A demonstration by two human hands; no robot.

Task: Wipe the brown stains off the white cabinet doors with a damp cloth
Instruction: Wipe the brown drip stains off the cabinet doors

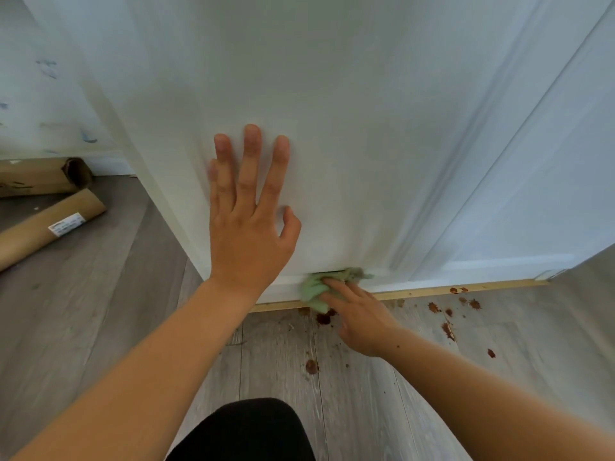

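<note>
Cloth [316, 289] bunched in right hand [361, 321], left hand [248, 227] flat on cabinet door [349, 111]

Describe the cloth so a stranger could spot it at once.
Find the tall white cabinet door and follow it down to its bottom edge above the wooden strip. There the right hand presses a crumpled pale green cloth, the only green, soft thing among brown stains.

Soft, even daylight falls on the white cabinet door [349, 94]; motion blur smears edges, and wide-angle distortion bends lines.
</note>
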